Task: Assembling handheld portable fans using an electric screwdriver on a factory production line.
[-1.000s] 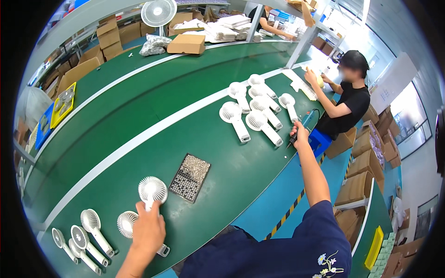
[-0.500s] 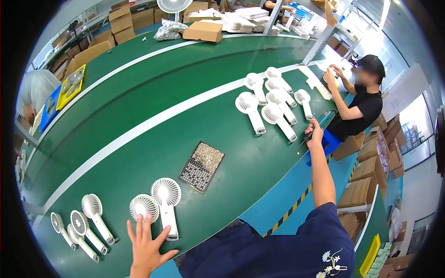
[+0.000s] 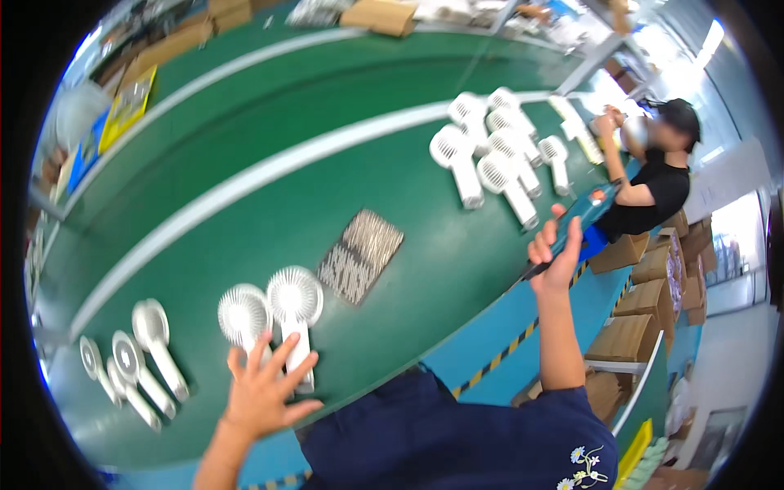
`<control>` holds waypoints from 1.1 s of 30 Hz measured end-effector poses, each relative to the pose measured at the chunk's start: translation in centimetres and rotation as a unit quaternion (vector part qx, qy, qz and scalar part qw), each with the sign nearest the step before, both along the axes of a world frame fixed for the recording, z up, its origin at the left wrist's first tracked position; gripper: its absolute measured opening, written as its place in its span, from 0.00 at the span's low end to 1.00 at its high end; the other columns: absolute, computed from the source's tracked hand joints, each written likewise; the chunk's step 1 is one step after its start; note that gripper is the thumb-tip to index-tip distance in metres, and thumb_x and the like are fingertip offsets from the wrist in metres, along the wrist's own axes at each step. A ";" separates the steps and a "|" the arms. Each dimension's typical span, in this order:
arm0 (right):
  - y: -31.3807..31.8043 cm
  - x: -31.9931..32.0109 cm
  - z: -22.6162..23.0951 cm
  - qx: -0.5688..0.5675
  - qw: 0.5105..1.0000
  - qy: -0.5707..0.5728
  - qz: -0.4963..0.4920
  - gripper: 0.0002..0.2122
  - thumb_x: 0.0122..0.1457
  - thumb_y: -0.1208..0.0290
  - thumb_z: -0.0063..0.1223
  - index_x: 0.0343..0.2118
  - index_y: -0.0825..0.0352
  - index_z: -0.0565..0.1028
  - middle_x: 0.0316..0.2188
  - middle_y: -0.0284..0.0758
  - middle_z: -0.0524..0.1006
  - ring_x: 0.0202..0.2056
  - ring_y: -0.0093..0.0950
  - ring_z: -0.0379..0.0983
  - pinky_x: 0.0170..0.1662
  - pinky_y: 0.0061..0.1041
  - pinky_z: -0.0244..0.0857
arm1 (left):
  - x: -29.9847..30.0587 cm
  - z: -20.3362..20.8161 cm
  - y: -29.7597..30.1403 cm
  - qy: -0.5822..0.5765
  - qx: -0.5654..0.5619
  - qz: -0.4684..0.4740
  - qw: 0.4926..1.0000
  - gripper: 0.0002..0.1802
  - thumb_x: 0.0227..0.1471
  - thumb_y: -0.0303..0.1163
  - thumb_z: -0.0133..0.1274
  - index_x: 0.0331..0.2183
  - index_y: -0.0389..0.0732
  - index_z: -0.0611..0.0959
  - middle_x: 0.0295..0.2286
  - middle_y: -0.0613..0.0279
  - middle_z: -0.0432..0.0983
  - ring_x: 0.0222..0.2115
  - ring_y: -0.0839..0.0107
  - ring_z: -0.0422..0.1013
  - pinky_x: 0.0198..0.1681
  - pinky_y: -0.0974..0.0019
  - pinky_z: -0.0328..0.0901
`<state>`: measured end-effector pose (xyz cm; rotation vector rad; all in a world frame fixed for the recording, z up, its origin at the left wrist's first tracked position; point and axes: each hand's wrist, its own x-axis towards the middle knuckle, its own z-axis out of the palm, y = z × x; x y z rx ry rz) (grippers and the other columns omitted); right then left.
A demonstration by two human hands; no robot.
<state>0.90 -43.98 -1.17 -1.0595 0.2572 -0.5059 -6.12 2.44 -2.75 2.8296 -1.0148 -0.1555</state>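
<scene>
Fingers spread, my left hand [image 3: 265,390] lies over the handles of two white handheld fans near the front edge of the table. The round heads of the left fan [image 3: 244,313] and the right fan [image 3: 295,296] show beyond my fingertips; whether I touch the handles is hard to tell. My right hand [image 3: 559,260] is closed around a teal electric screwdriver [image 3: 586,214] with a black nose, held up off the table's right edge. A dark tray [image 3: 361,256] of small metal screws lies between my hands, blurred by motion.
Several white fans [image 3: 464,175] stand grouped at the right, and several more fans [image 3: 153,363] lie at the far left. A co-worker in black [image 3: 657,192] sits at the right end. Cardboard boxes [image 3: 633,336] stand right of the table; yellow and blue trays [image 3: 126,110] sit far left.
My right hand has raised and turned the screwdriver, so its teal body now shows. My left hand has moved slightly onto the fan handles. The whole view has shifted and blurred.
</scene>
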 end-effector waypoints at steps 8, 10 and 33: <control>9.6 1.8 2.5 -0.061 0.925 -0.300 0.224 0.40 0.56 0.27 0.33 0.55 0.62 0.61 0.21 0.31 0.66 0.12 0.21 0.58 0.15 0.21 0.56 | 2.3 -2.5 -0.4 -0.054 -0.071 -0.024 0.996 0.33 0.39 0.55 0.63 0.49 0.61 0.79 0.59 0.67 0.63 0.62 0.57 0.55 0.63 0.35 0.40; 12.9 2.9 2.6 -0.065 0.919 -0.320 0.223 0.44 0.51 0.22 0.32 0.56 0.61 0.60 0.22 0.31 0.66 0.13 0.22 0.60 0.17 0.24 0.58 | 1.5 -2.7 -2.5 -0.062 -0.083 0.061 0.993 0.31 0.39 0.50 0.64 0.49 0.59 0.80 0.60 0.64 0.63 0.63 0.55 0.55 0.64 0.36 0.37; 18.3 8.0 -2.2 -0.050 0.914 -0.262 0.305 0.48 0.43 0.17 0.26 0.54 0.57 0.65 0.22 0.33 0.68 0.12 0.24 0.61 0.15 0.26 0.59 | 3.7 -1.8 -5.1 -0.049 -0.030 0.143 0.988 0.42 0.44 0.56 0.56 0.58 0.45 0.71 0.61 0.60 0.62 0.63 0.56 0.54 0.65 0.42 0.43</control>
